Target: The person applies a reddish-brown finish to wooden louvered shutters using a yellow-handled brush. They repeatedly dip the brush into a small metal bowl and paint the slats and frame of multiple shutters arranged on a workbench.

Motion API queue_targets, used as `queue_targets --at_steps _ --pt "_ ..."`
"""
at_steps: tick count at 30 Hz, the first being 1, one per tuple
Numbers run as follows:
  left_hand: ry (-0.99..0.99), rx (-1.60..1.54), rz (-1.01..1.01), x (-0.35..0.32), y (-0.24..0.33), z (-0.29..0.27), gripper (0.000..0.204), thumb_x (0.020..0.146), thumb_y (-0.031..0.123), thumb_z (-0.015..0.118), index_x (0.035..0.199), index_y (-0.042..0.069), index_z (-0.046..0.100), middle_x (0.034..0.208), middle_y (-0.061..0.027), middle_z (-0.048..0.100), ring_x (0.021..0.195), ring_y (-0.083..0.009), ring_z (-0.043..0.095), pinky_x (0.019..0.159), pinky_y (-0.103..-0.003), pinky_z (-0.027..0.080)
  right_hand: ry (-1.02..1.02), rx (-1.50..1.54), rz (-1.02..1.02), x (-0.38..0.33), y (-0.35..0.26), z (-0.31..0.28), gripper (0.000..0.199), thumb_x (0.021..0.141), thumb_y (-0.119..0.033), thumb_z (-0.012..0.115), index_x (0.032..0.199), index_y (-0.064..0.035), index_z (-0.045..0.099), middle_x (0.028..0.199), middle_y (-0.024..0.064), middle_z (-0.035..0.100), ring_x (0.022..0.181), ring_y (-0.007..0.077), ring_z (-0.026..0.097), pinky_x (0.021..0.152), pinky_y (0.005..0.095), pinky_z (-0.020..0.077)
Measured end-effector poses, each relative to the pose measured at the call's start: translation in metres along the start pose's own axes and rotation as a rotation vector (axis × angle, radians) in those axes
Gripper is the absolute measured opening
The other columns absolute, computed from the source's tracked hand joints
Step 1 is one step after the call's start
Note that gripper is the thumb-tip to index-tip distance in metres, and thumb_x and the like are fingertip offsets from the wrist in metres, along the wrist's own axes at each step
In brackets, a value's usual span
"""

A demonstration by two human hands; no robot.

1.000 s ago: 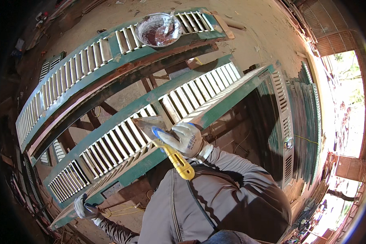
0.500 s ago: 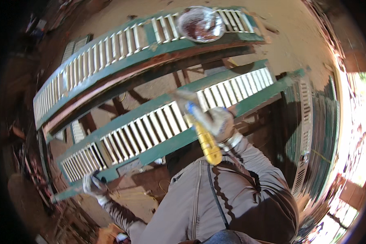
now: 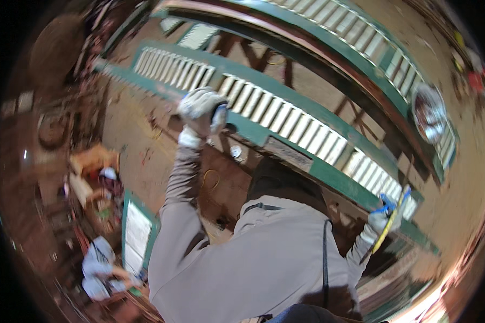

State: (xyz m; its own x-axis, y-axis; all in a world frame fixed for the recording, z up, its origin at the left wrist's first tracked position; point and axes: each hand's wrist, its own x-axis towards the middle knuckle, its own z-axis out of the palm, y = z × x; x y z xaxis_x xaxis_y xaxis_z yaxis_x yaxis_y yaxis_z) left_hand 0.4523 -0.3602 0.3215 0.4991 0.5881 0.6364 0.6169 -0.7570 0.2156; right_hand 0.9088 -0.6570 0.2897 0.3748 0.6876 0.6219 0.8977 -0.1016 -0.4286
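A long green shutter (image 3: 285, 116) with white slats lies across wooden trestles in front of me. My left hand (image 3: 199, 107), in a pale work glove, is closed on the shutter's near green rail toward its left part. My right hand (image 3: 382, 215), also gloved, grips a yellow-handled scraper (image 3: 389, 226) with a blue collar, held against the shutter's near rail close to its right end. My grey sleeves and chest fill the lower middle of the view.
A second green slatted shutter (image 3: 361, 48) lies behind the first, with a round glass bowl (image 3: 428, 113) on its right end. A small green-framed panel (image 3: 137, 231) lies on the dirt floor at lower left, beside blurred clutter and a pale blue bundle (image 3: 99, 264).
The view has swung round and is blurred. My right hand with the scraper has moved from the shutter's middle to its right end. My left hand has shifted along the near rail.
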Motion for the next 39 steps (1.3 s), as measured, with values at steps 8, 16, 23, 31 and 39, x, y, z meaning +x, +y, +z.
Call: queue_targets --at_steps 8,16,23,31,39 --pt "0.888 0.129 -0.619 -0.027 -0.008 0.030 0.028 0.093 0.025 0.058 0.112 0.006 0.065 0.106 -0.0099 0.069 0.103 -0.0206 0.063 0.098 -0.032 0.044 0.084 0.079 -0.043 -0.016 -0.007 -0.006 0.044 0.109 -0.025 0.045 0.088 0.0082 0.066 0.076 0.0194 0.070 0.065 0.0290 0.071 0.058 0.0385 0.0611" --pt "1.076 -1.373 -1.786 -0.180 0.014 0.158 0.040 0.103 0.054 0.049 0.096 0.016 0.058 0.077 -0.0016 0.056 0.063 -0.0200 0.054 0.061 -0.035 0.047 -0.001 0.102 -0.084 -0.027 0.003 -0.015 0.032 0.110 -0.019 0.044 0.124 0.0100 0.049 0.079 0.0199 0.070 0.065 0.0291 0.070 0.057 0.0395 0.0615" --pt "1.244 -1.226 -1.572 -0.177 0.009 0.178 0.044 0.103 0.053 0.048 0.109 0.010 0.060 0.094 -0.0084 0.060 0.081 -0.0264 0.059 0.075 -0.040 0.051 -0.106 0.147 0.012 -0.027 -0.011 -0.021 0.056 0.111 -0.032 0.038 0.140 0.0150 0.048 0.130 0.0316 0.062 0.077 0.0313 0.074 0.064 0.0382 0.0607" --pt "1.033 -0.431 -1.209 -0.159 -0.011 0.128 0.051 0.105 0.051 0.047 0.120 0.004 0.061 0.113 -0.0133 0.063 0.100 -0.0298 0.063 0.089 -0.044 0.053 -0.249 0.107 0.121 -0.016 -0.033 -0.026 0.057 0.111 -0.034 0.040 0.139 0.0143 0.051 0.120 0.0295 0.067 0.080 0.0267 0.073 0.068 0.0336 0.0608" --pt "0.933 -0.057 -1.108 -0.188 -0.017 0.129 0.049 0.109 0.041 0.045 0.138 0.001 0.049 0.131 -0.0104 0.056 0.113 -0.0210 0.058 0.094 -0.038 0.052 -0.319 -0.060 0.116 0.006 -0.066 -0.016 0.056 0.110 -0.036 0.038 0.136 0.0100 0.057 0.080 0.0116 0.076 0.064 0.0249 0.067 0.063 0.0392 0.0460"
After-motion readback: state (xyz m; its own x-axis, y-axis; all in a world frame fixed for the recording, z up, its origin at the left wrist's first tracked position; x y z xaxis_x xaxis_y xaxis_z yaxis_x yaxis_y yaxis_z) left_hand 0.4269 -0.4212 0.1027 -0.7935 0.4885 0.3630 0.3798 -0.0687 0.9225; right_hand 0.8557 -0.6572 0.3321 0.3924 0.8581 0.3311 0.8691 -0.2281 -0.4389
